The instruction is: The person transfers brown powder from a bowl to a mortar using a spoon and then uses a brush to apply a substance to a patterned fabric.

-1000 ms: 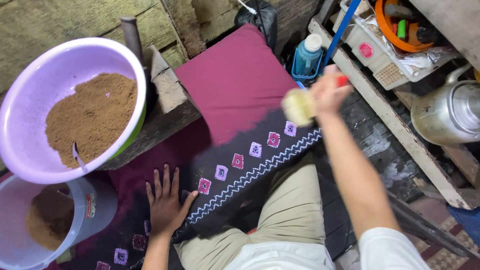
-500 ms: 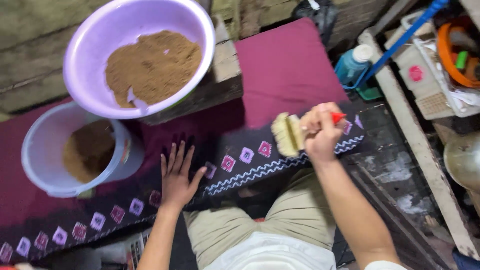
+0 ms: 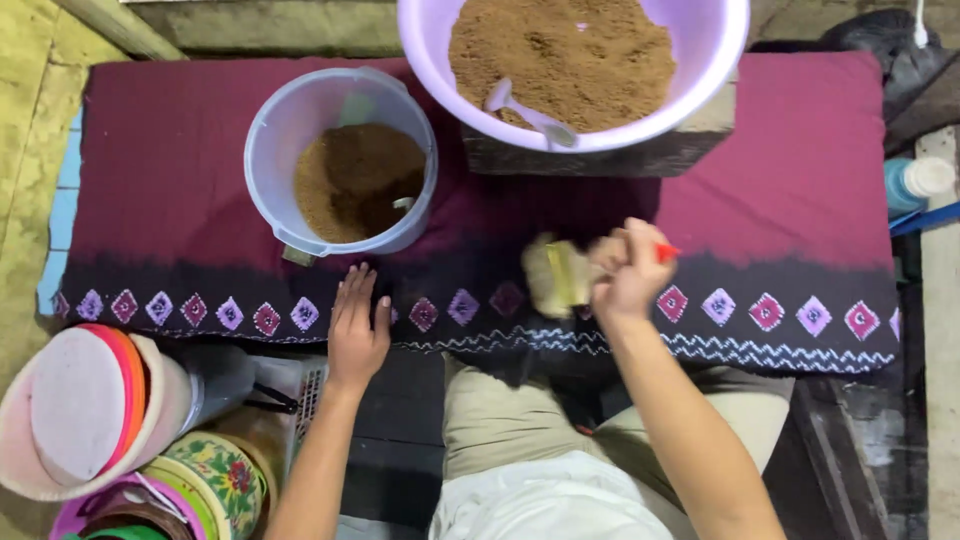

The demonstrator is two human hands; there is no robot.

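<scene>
My right hand (image 3: 628, 272) is closed around a small brush (image 3: 556, 277) with pale bristles and a red handle, held just above a maroon and black patterned cloth (image 3: 180, 170). The brush is blurred. My left hand (image 3: 358, 328) lies flat, fingers apart, on the cloth's patterned edge just below a pale blue bucket (image 3: 272, 140) partly filled with brown powder. A large lilac basin (image 3: 720, 60) of the same brown powder sits on a wooden block (image 3: 690, 150) at the top, with a white spoon (image 3: 525, 112) resting in it.
A blue bottle with a white cap (image 3: 915, 182) stands at the right edge. At lower left are a stack of coloured plates (image 3: 90, 405), a floral tin (image 3: 215, 480) and a dark pot (image 3: 225, 375). My knees in beige trousers (image 3: 500, 420) are below the cloth.
The view has swung left, so the bucket and basin now sit higher and more central. My right hand has brought the brush down and left over the cloth. My left hand stays flat.
</scene>
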